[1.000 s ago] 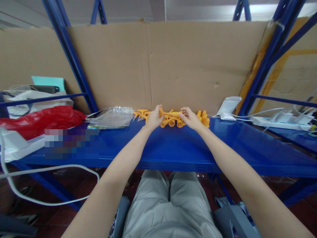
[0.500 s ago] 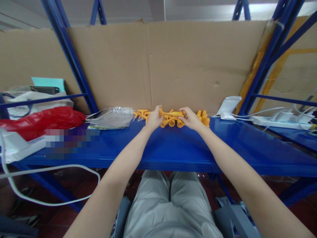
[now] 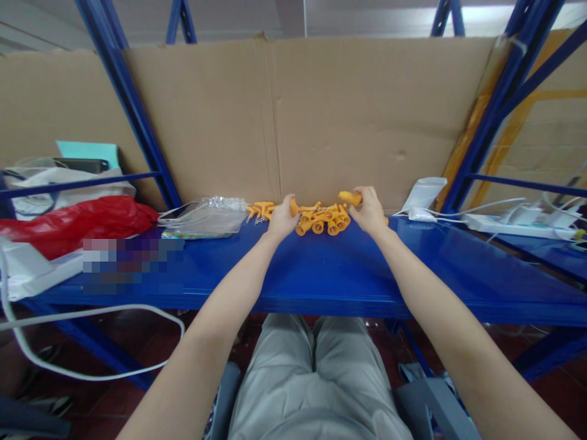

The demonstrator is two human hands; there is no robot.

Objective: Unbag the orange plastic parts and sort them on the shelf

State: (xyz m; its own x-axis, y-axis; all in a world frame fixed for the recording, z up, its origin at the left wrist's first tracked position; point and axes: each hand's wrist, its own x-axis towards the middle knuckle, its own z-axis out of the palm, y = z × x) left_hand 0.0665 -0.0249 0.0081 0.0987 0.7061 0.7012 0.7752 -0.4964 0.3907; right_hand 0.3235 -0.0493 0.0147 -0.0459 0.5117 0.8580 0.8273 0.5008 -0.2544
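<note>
A heap of small orange plastic pieces (image 3: 321, 220) lies at the back of the blue metal shelf (image 3: 321, 275), against the cardboard wall. My left hand (image 3: 280, 221) is closed on one orange piece at the heap's left end. My right hand (image 3: 368, 212) is at the heap's right end, lifted a little, with its fingers closed round another orange piece (image 3: 349, 197). More orange pieces (image 3: 260, 211) lie just left of my left hand.
A clear plastic bag (image 3: 206, 215) lies left of the heap, a red bag (image 3: 77, 221) further left. A white pouch (image 3: 424, 194) and white cables with a power strip (image 3: 518, 225) are to the right. Blue rack posts (image 3: 132, 104) flank the cardboard (image 3: 321, 116).
My right hand has lifted an orange piece off the right end of the heap and moved slightly right and up. The left hand has stayed in place.
</note>
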